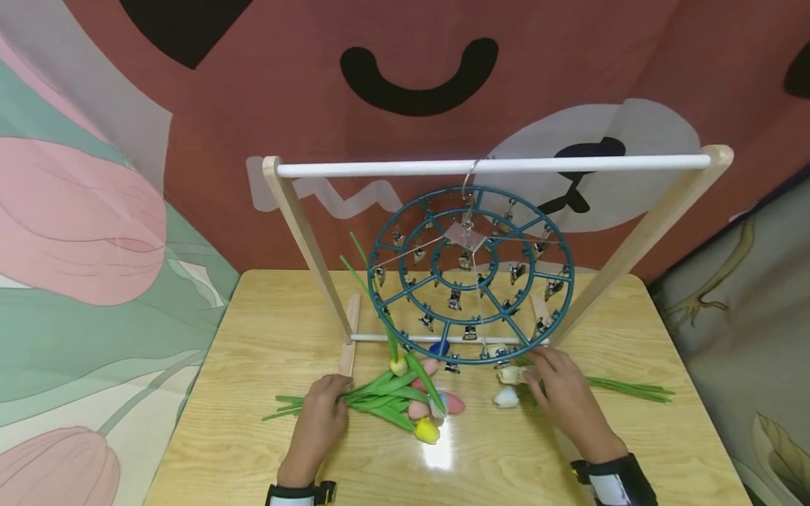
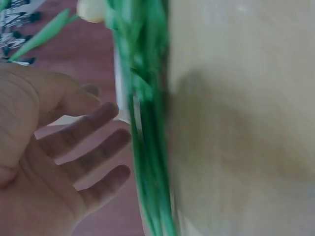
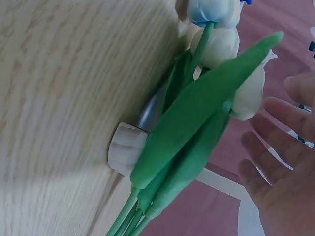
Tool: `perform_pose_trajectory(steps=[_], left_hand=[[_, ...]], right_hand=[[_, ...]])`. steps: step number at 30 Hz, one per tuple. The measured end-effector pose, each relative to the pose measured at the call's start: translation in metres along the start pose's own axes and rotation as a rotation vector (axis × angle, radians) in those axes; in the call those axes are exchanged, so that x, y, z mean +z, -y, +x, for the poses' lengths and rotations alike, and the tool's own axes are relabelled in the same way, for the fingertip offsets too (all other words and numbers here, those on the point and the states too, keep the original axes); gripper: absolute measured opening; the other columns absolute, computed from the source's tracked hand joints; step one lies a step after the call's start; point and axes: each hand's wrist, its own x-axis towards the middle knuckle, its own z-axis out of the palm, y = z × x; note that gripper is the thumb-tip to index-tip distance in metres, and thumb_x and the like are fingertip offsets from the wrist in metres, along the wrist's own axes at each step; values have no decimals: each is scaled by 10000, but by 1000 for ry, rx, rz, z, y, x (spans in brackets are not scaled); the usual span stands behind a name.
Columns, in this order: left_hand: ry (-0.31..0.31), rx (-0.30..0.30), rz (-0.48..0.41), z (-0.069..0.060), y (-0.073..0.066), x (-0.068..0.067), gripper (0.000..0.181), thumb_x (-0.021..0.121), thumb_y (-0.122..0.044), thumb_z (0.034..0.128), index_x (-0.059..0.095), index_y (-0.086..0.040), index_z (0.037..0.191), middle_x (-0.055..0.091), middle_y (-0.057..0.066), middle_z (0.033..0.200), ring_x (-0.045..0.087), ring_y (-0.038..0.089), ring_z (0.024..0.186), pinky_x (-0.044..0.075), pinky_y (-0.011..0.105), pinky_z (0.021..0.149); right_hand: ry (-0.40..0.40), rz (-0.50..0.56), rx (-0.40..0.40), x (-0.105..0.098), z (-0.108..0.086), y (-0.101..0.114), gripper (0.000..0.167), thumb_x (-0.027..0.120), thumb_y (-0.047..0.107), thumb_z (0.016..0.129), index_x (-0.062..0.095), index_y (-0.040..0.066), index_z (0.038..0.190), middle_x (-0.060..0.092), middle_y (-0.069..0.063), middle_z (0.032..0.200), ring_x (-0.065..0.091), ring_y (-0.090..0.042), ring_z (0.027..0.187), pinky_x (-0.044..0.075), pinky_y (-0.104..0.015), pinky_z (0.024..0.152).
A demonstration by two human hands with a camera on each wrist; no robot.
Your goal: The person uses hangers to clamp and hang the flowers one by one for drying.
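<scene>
My left hand [image 1: 324, 414] is over the stems of a bunch of artificial tulips [image 1: 386, 395] on the table's left side; the heads are pink and yellow. In the left wrist view its fingers are loosely bent and spread beside the green stems [image 2: 150, 147], holding nothing. My right hand [image 1: 563, 397] is by a second bunch, with white tulips [image 1: 506, 398] and stems [image 1: 633, 388] pointing right. From the right wrist, that hand's relaxed fingers [image 3: 268, 142] stand apart from the broad green leaf [image 3: 197, 118] and a pale blue tulip [image 3: 209, 10].
A round teal clip hanger [image 1: 477, 360] with several metal clips hangs from the white bar [image 1: 392, 168] of a wooden stand [image 1: 310, 246] between and above the hands. One tulip with a yellow head [image 1: 399, 365] reaches up by the hanger's left side. A patterned cloth [image 1: 411, 133] backs the table.
</scene>
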Motion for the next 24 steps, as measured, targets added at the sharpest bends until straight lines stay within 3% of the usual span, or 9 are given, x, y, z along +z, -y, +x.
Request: perform_pose_trajectory(steps=[5,9,18,21,24], left_hand=[[0,45,132,-1,6,13,219,759,92,832,774,-20,1019,712,88,993,673,269,917,597,430,772],[-5,88,186,-1,6,20,222,801,64,805,787,-24,1009,691,71,958,650,250,883,578,423,742],[-106,243,309,-11,10,18,235,850,65,748,809,-18,964,689,60,903,622,194,825,554,353,685],[-149,287,328,-15,9,16,299,867,80,690,808,-23,965,701,59,912,636,202,847,561,365,714],[-175,309,337,-16,6,12,341,868,87,663,807,-30,978,711,55,941,654,216,894,579,394,764]], right_hand=[[3,-17,-32,3,-1,1,350,814,91,844,703,-34,1152,672,-205,1202,630,-406,1140,540,-583,958],[13,-20,-67,9,-3,5,381,828,108,834,705,-19,1172,671,-177,1196,629,-371,1125,555,-556,932],[-37,-20,-117,28,-3,22,289,769,147,859,707,-50,1062,695,-199,1098,622,-409,1119,498,-616,1024],[-56,-7,-137,29,-1,25,265,676,206,949,708,-41,1040,700,-188,1066,631,-409,1103,473,-670,1046],[-50,-9,-126,28,0,29,485,441,378,1095,715,-21,1062,706,-173,1083,631,-397,1125,462,-686,1058]])
